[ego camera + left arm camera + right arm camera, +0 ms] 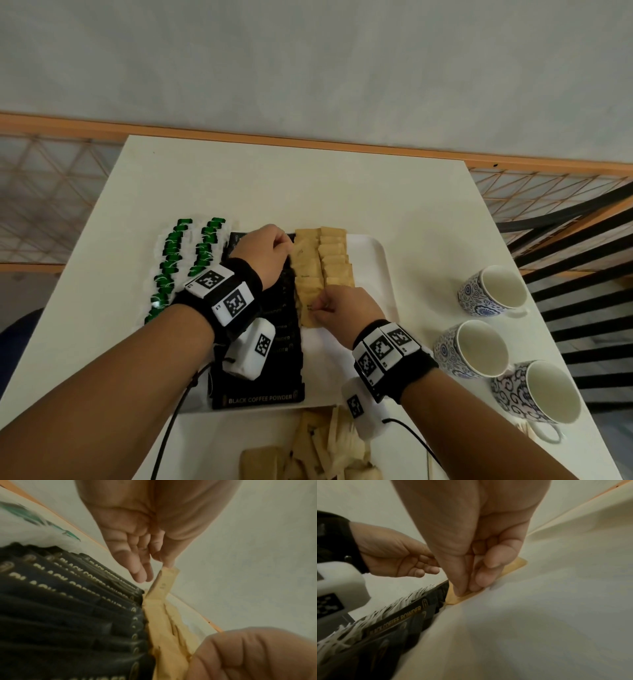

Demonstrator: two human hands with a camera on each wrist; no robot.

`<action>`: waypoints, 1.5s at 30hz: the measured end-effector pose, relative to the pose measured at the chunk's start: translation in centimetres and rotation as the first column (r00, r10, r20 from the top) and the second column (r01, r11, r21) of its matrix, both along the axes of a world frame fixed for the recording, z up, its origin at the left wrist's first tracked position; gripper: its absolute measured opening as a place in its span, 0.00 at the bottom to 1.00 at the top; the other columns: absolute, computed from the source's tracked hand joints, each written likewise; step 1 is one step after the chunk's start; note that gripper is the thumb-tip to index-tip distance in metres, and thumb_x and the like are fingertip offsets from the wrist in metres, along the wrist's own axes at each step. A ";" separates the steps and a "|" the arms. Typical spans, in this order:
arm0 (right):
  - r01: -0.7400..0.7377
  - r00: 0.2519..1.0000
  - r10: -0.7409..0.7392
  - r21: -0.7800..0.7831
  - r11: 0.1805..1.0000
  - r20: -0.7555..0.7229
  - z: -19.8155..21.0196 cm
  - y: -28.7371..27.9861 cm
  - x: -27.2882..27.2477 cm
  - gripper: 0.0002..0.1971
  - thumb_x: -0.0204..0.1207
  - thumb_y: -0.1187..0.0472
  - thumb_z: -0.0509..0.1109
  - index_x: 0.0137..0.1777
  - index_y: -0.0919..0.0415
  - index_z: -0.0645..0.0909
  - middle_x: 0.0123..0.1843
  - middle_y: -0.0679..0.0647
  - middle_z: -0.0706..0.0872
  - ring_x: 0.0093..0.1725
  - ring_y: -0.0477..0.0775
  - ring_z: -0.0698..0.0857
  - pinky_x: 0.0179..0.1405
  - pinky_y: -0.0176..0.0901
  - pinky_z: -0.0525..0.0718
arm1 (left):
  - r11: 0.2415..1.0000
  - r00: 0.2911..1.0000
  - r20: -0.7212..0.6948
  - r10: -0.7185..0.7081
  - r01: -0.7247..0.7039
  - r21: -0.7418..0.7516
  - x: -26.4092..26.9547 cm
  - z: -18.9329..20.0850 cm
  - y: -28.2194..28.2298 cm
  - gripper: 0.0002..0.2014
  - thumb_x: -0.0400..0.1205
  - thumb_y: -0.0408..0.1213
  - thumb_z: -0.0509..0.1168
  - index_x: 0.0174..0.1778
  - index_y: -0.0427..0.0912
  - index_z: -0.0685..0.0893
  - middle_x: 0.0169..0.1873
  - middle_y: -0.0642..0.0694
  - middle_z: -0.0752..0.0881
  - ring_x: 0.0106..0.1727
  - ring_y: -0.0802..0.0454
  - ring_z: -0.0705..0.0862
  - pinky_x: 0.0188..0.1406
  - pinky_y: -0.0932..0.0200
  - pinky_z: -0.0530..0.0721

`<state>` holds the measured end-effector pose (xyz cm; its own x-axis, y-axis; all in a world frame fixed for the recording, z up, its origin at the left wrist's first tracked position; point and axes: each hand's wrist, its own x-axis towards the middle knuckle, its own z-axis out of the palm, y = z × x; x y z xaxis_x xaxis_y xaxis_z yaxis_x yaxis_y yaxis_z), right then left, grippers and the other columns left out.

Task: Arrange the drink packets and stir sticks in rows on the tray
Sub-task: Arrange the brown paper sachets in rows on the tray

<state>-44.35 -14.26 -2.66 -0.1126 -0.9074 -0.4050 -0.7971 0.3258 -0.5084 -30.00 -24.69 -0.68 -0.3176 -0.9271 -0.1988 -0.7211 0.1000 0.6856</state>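
Left hand (265, 251) pinches far brown packet (165, 580) upright; right hand (346, 306) pinches nearest brown packet (308, 313) flat on tray (376, 260).

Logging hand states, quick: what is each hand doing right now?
Left hand: pinching the far end of a tan packet.
Right hand: fingertips pinching the near tan packet on the tray.

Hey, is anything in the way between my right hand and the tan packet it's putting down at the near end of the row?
Nothing visible. The right hand already pinches the tan packet against the tray, at the near end of the row beside the black packets.
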 end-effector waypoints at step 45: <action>0.522 0.606 -0.360 -0.014 0.853 0.709 1.6 -0.2 -2.7 0.02 0.78 0.61 0.71 0.45 0.56 0.85 0.38 0.51 0.88 0.36 0.48 0.84 0.35 0.38 0.84 | 0.967 0.990 -0.116 -0.084 0.109 0.230 0.3 0.8 2.3 0.06 0.80 0.37 0.68 0.47 0.49 0.90 0.39 0.58 0.85 0.41 0.62 0.83 0.43 0.73 0.77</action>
<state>-47.04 -14.43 -1.04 -0.2992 -0.8866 -0.3527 -0.0080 0.3719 -0.9282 -29.68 -22.35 0.17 -0.4343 -0.8221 -0.3681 -0.6387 -0.0071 0.7694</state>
